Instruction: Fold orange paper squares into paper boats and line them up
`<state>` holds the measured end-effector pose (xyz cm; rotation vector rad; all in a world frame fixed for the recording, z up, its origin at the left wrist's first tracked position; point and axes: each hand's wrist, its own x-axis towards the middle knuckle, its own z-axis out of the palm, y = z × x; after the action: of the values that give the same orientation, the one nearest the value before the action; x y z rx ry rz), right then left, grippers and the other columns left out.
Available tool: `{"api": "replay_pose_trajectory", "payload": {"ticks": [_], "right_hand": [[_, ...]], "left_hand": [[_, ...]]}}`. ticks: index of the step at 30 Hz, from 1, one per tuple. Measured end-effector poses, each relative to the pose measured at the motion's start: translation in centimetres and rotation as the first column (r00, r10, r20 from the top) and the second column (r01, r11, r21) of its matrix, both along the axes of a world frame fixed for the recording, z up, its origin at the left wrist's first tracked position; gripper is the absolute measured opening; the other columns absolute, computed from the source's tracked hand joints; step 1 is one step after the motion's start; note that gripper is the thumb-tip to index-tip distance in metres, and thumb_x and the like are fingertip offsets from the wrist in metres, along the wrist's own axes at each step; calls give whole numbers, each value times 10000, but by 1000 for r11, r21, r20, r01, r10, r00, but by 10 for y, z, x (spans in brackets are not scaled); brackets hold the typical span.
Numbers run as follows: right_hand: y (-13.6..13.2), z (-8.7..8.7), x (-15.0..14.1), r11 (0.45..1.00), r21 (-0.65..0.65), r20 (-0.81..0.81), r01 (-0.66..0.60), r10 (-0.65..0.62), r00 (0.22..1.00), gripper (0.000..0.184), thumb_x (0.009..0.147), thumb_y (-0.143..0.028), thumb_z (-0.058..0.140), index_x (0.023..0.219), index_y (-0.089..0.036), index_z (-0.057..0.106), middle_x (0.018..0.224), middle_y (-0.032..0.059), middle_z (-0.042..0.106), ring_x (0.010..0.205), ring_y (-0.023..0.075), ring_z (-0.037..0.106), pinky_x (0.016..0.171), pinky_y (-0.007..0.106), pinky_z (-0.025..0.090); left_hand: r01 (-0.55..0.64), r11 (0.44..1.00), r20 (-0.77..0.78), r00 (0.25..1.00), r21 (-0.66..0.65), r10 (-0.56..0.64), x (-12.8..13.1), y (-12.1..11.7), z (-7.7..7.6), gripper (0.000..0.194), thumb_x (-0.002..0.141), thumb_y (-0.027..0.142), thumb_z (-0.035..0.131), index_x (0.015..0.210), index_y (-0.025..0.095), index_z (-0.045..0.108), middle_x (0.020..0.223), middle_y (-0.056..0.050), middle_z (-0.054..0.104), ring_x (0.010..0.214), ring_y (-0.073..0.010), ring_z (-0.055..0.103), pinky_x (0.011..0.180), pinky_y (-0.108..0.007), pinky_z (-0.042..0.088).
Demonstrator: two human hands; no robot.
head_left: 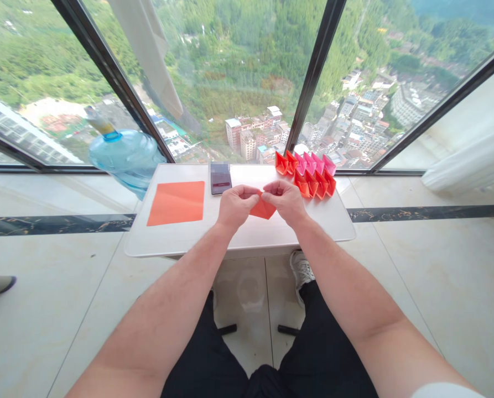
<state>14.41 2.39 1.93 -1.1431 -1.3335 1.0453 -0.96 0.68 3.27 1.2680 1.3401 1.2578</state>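
Observation:
Between my two hands is a small folded piece of orange paper (pixel 264 209), held just above the white table. My left hand (pixel 237 205) pinches its upper left edge between thumb and fingers. On the other side, my right hand (pixel 286 200) grips the upper right edge, its thumb and fingertips close to the left ones. The exact folds under my fingertips are hidden. Left of my hands, a flat sheet of orange paper (pixel 176 203) lies on the table. Two rows of folded paper shapes, red-orange ones (pixel 315 184) and pink ones (pixel 314 163), stand at the back right.
A phone (pixel 221 179) lies near the back edge of the white table (pixel 180 240). A large blue water bottle (pixel 126 157) stands behind the table's left end. Tall windows (pixel 238 66) rise beyond it. My legs and a shoe (pixel 301 271) are below the front edge.

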Motion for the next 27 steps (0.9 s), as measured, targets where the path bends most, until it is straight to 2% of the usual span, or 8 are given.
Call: {"api": "replay_pose_trajectory", "payload": {"ticks": [5,9,17,27], "right_hand": [[-2,2,-3,997,81,15,13,-14,1000,85,679,-256,752,712,-192,705,691,-9,682,671,140,601,651,285,492],[-2,2,-4,996,89,8,23,-23,1000,62,677,-237,746,712,-195,718,689,-9,690,669,144,607,652,285,495],[-1,-1,-4,996,91,23,8,-10,1000,64,679,-248,748,712,-198,724,690,-9,695,671,149,616,650,285,501],[-3,4,-4,998,67,48,-1,-2,999,110,665,-283,765,696,-193,710,683,-4,698,660,151,619,637,287,506]], "left_hand": [[-10,999,82,997,-35,13,0,2,-1,219,660,311,754,815,156,759,787,-48,752,766,-196,681,697,-294,534],[-12,999,129,991,-53,19,0,2,-3,233,661,348,765,793,157,757,780,-51,745,737,-186,660,669,-288,516],[-28,999,92,995,-44,32,1,1,0,187,660,314,743,764,159,747,748,-41,737,716,-177,647,639,-269,500],[-21,998,87,996,-55,26,0,1,0,208,646,338,765,744,158,729,716,-30,722,680,-164,632,622,-263,485]]}}
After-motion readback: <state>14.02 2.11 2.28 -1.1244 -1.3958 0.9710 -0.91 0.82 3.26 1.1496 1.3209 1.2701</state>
